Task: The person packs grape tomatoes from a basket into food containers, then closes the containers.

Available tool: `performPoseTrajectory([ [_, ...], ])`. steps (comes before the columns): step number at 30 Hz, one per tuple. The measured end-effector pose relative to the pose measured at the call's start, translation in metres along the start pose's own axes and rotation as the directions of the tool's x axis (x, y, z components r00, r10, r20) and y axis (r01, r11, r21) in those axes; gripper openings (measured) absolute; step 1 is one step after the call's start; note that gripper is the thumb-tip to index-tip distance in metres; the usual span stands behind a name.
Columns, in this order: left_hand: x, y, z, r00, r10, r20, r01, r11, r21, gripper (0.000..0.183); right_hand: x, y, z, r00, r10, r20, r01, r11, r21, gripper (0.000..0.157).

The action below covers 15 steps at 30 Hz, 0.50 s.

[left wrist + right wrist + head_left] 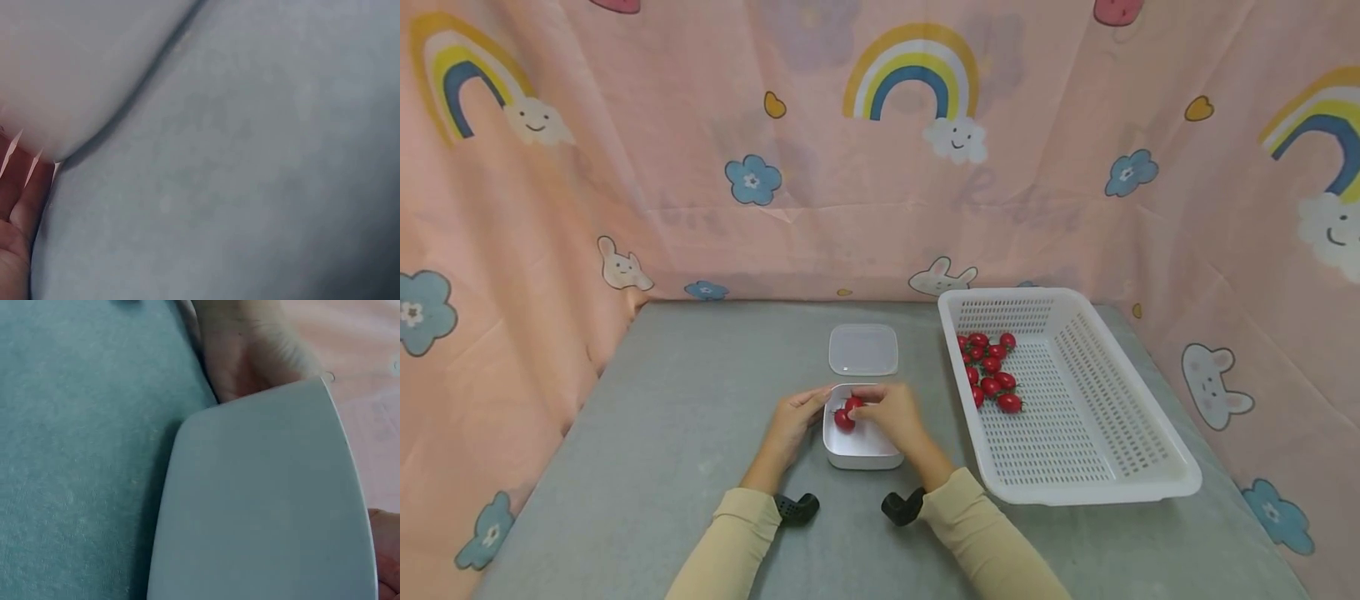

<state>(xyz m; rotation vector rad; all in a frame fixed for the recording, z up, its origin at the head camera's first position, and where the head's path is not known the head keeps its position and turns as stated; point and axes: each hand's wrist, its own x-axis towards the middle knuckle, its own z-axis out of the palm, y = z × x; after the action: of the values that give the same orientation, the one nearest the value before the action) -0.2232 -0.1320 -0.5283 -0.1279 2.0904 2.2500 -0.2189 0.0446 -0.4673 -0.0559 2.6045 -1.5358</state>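
In the head view, a small white container (863,460) with rounded corners stands on the table in front of the person. The left hand (792,425) rests its extended fingers against the container's left side near the rim. In the left wrist view, those fingers (28,200) lie along the outer wall. Over the container, the right hand (891,414) pinches a red cherry tomato (853,404) between thumb and fingers. Another cherry tomato (844,421) sits inside, right below it. In the right wrist view, the container's wall (262,494) hides most of both hands' fingers.
A large white perforated basket (1075,492) stands to the right, with several cherry tomatoes (990,385) along its left side. Behind the container lies a translucent lid (863,350) on the grey-green table (685,417). A pink patterned curtain (850,233) surrounds the table's back and sides.
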Motion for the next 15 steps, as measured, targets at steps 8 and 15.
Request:
performPoseTrajectory([
  [8,0.0004,-0.0006,0.0003,1.0,-0.006,0.002,0.006,1.0,-0.007,0.033,-0.0013,-0.0017,0.0053,1.0,0.022,0.011,-0.022,1.0,-0.02,0.026],
  [15,0.0011,-0.0006,0.0001,1.0,-0.022,0.004,0.023,1.0,-0.02,0.032,0.0013,0.0011,0.0088,1.0,0.001,0.022,0.0,1.0,-0.028,0.026],
])
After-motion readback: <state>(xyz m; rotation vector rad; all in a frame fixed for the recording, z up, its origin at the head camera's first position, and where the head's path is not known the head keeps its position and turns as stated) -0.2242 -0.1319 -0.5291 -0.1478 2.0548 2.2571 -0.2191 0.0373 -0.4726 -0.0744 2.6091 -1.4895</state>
